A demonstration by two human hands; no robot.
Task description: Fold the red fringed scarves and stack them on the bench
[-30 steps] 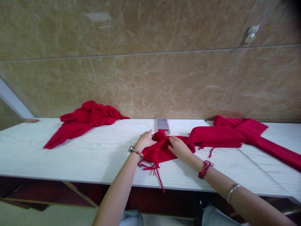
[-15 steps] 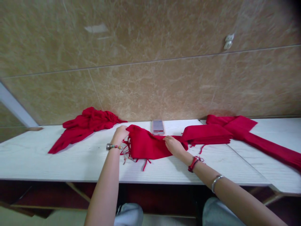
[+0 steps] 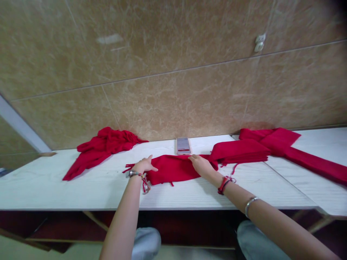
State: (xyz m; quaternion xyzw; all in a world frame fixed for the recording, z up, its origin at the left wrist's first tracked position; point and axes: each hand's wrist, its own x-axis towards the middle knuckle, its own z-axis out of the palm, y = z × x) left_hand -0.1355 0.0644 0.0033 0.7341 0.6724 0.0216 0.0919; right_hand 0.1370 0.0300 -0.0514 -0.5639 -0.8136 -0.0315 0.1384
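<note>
A red fringed scarf (image 3: 170, 169) lies flat in a long strip on the white tabletop in front of me. At its left end rests my left hand (image 3: 145, 165), thumb and fingers spread, with fringe showing around the wrist. My right hand (image 3: 200, 165) has its fingers closed on the scarf's far edge, toward the right end. Just right of that hand is a neatly folded stack of red cloth (image 3: 240, 151), touching the strip's right end.
A crumpled red cloth heap (image 3: 105, 144) lies at the left by the tiled wall (image 3: 162, 101). A phone (image 3: 183, 146) sits behind the scarf. More long red cloth (image 3: 311, 159) stretches across the white table (image 3: 89, 195) at the right. Open shelves (image 3: 67, 225) are below.
My left hand has let go of the scarf's raised left corner and spread its fingers. That end now lies flatter, its fringe pointing left. My right hand stays at the far edge.
</note>
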